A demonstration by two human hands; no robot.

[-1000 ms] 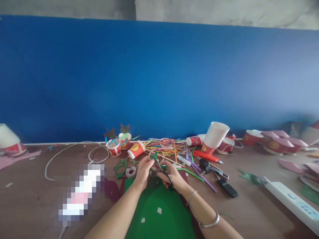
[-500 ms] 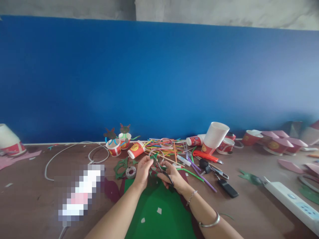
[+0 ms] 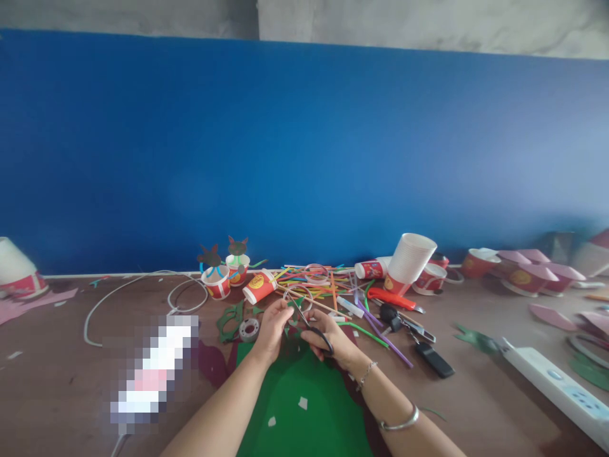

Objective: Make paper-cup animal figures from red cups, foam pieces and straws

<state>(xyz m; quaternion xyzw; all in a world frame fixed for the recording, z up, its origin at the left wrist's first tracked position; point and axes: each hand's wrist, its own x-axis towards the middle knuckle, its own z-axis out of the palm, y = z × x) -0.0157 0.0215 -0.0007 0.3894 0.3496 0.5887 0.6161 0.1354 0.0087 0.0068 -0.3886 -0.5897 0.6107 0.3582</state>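
and there i was, my right hand [image 3: 332, 341] clamped on the black-handled scissors [image 3: 321, 338], my left hand [image 3: 272, 330] pinching a small green cutout [image 3: 294, 312], just above the green craft sheet [image 3: 304, 406] on the tabletop [image 3: 47, 381]!

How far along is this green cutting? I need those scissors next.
Done: a cut green shape lies beside the tape roll. In hand: the right hand works black-handled scissors on a green scrap pinched by the left hand. Remaining: likely more cutting, since the large green sheet lies under them.
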